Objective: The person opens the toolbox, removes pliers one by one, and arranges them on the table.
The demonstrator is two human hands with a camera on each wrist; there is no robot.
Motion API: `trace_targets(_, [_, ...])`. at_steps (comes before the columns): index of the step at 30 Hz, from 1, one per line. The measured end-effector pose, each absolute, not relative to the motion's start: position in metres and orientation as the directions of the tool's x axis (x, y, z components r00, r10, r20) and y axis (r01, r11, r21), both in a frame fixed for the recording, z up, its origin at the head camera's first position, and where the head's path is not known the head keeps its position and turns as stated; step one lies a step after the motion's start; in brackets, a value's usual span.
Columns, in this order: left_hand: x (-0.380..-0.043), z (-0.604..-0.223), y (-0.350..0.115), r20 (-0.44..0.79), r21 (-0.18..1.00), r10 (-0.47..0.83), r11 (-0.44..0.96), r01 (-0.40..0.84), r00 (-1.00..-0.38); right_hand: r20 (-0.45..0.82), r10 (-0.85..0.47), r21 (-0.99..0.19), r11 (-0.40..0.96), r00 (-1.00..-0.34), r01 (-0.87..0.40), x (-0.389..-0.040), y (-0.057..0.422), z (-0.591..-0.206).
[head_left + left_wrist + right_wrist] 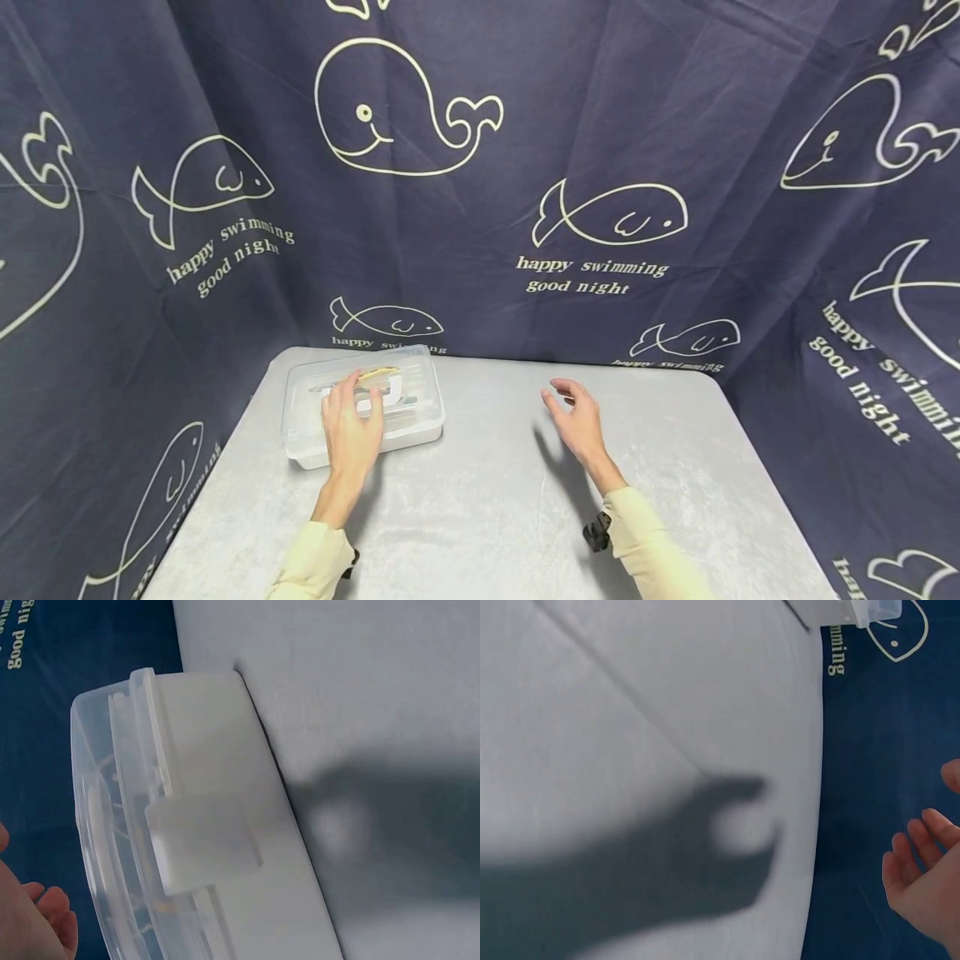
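A storage box point(412, 435) with a white base and clear lid stands at the table's back left. Its near side has a white latch point(202, 844), seen large in the left wrist view. On top of the lid is a white carrying handle point(393, 390). My left hand point(355, 429) hangs over the lid beside this handle, fingers loosely bent and thumb apart, holding nothing. To the right, my right hand point(577, 421) is raised over the table with its fingers relaxed and nothing in it.
Through the lid show a yellow item point(378, 373) and other contents, blurred. The grey table point(480, 500) carries the box and the hands' shadows. A dark blue curtain point(480, 217) with white whale and fish drawings encloses the back and sides.
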State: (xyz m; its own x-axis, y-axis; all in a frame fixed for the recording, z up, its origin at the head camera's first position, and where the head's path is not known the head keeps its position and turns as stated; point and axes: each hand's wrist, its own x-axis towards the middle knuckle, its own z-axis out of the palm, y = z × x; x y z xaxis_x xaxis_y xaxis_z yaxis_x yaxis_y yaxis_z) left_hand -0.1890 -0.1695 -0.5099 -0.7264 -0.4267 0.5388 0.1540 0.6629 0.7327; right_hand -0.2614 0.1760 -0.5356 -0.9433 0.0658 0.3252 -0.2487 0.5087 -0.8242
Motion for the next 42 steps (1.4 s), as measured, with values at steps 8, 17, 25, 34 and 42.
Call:
trace_targets(8, [-0.186,-0.513,-0.180,0.595,0.724,-0.475,0.668,0.175,-0.649,0.261,0.076,-0.875,0.439,-0.962,-0.203,-0.260,0.159,-0.536])
trace_targets(17, [-0.176,-0.512,-0.195,0.608,0.737,-0.540,0.658,0.159,-0.582,0.226,0.075,-0.915,0.358,-0.971,-0.186,-0.257,0.136,-0.539])
trace_targets(25, [-0.169,-0.518,-0.213,0.592,0.755,-0.589,0.643,0.123,-0.550,0.172,0.058,-0.942,0.303,-0.983,-0.147,-0.256,0.112,-0.537])
trace_targets(34, [-0.161,-0.522,-0.227,0.527,0.804,-0.659,0.592,0.061,-0.537,0.115,0.021,-0.951,0.292,-0.993,-0.104,-0.254,0.090,-0.538])
trace_targets(42, [-0.150,-0.524,-0.239,0.339,0.896,-0.761,0.441,-0.058,-0.554,0.081,-0.026,-0.949,0.303,-0.996,-0.085,-0.251,0.071,-0.538])
